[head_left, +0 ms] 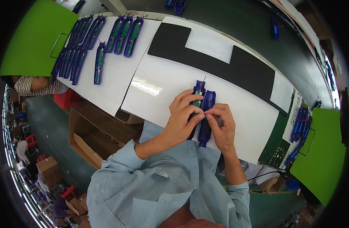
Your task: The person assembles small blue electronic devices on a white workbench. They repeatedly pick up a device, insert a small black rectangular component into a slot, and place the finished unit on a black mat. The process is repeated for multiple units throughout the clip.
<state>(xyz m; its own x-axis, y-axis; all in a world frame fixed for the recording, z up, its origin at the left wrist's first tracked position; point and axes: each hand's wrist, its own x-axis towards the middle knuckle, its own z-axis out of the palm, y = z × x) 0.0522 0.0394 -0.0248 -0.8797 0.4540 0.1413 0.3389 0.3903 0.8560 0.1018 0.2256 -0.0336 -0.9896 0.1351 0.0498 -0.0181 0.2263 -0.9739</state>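
Two long dark blue plastic casing halves lie side by side on the white tabletop in front of me. In the left casing half (pixel 200 84) sits a green circuit board (pixel 197 99), with a thin wire sticking up at its far end. The right casing half (pixel 204 133) looks like a bare shell. My left hand (pixel 182 116) lies across the left half, its fingers bent over the board and thumb and forefinger pinched. Above the right half, my right hand (pixel 223 125) pinches too, its fingertips meeting the left's. Whatever is between the fingertips is too small to make out.
Several blue casings with green boards (pixel 123 36) stand in rows at the far left. A black notched mat (pixel 212 60) lies beyond my hands. More casings (pixel 300 125) lie at the right, beside a green panel (pixel 320 152). An open cardboard box (pixel 102 133) is below the table's left edge.
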